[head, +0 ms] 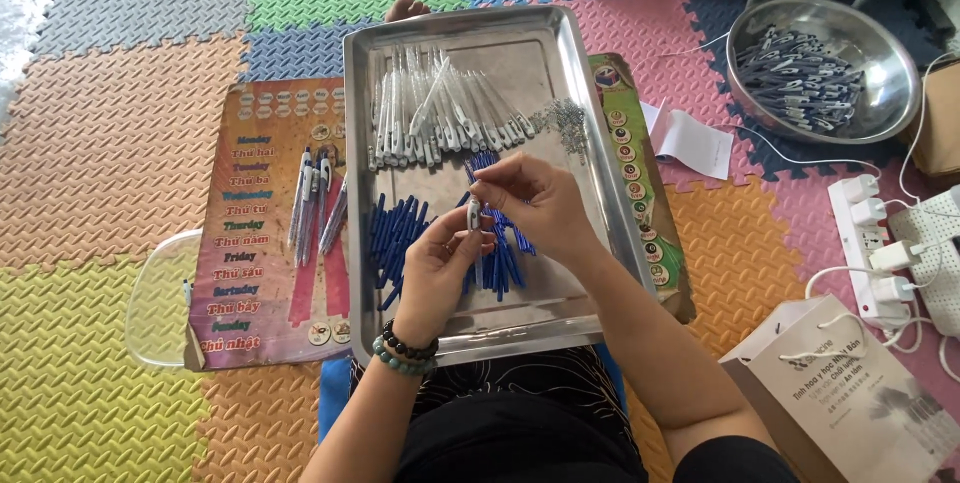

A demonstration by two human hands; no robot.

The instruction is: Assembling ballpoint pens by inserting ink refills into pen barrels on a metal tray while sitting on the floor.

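Both hands are working over a steel tray (560, 53) that is lying on a floor of coloured foam mats (120, 143), and every place here is told from that tray. The left hand (440, 268) is rising from the tray's near edge, wrist bent back and wearing two bead bracelets (405, 351), its fingers curling shut around a white pen barrel (474, 215) held nearly upright above the tray's middle. The right hand (535, 201) is coming in from the tray's near right corner, forearm slanting across the rim, thumb and forefinger pinching closed on a thin blue refill (487, 205) just beside the top of that barrel; whether the refill is already inside the barrel cannot be told. Under the hands, blue refills (395, 233) are lying loose in the tray's near half. White pen barrels (440, 108) are lying in a row across its far half, with a small heap of metal springs (568, 121) by its right wall. Left of the tray, a few assembled pens (312, 198) are resting on a printed chart (250, 243). Far right of the tray, a round steel bowl (880, 118) is holding dark pen parts.
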